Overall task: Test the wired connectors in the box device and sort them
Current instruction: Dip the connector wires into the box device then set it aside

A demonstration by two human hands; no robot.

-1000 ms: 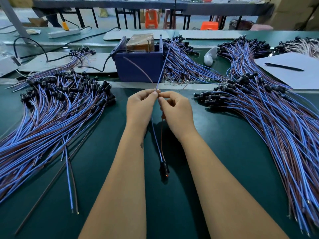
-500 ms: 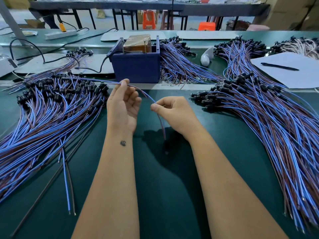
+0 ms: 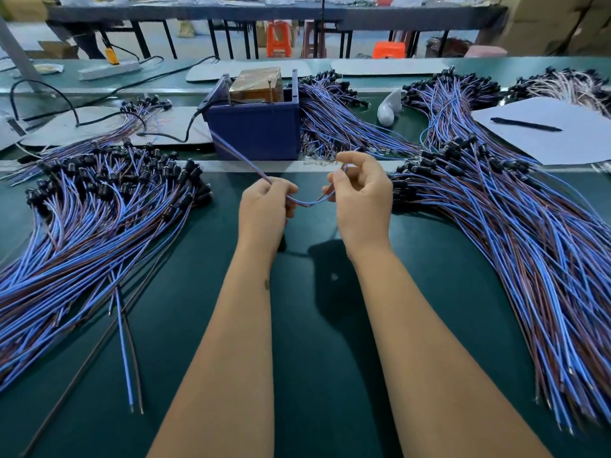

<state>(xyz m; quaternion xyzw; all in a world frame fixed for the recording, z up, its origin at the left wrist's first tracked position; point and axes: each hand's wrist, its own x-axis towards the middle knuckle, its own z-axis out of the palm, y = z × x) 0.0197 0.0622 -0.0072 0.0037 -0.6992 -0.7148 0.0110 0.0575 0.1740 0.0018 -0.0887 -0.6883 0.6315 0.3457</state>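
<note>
Both hands grip one wired connector lead (image 3: pixel 309 202): the left hand (image 3: pixel 264 206) has its fingers curled round the blue-and-brown pair, and the right hand (image 3: pixel 362 200) pinches the same pair between thumb and fingertips, so the wire sags in a shallow loop between them above the green bench (image 3: pixel 317 325). From the left hand the lead rises away toward the front of the blue box device (image 3: pixel 254 130); whether its end touches the device cannot be told. Half a second ago the left hand lay open, reaching toward the left pile, while the right alone held the wire; a second ago both hands pinched the lead upright with its black connector hanging low and lit. The connector body is no longer visible, probably hidden in the right hand. Judged from this, the test of one piece appears finished and the hands are handling the lead for sorting, or have drawn a fresh one. Left pile (image 3: pixel 99 219) and right pile (image 3: pixel 496 219) flank the hands, well apart from them. A loose lead (image 3: pixel 127 342) lies beside the left pile. Paper with a pen (image 3: pixel 525 124) sits at far right.
</note>
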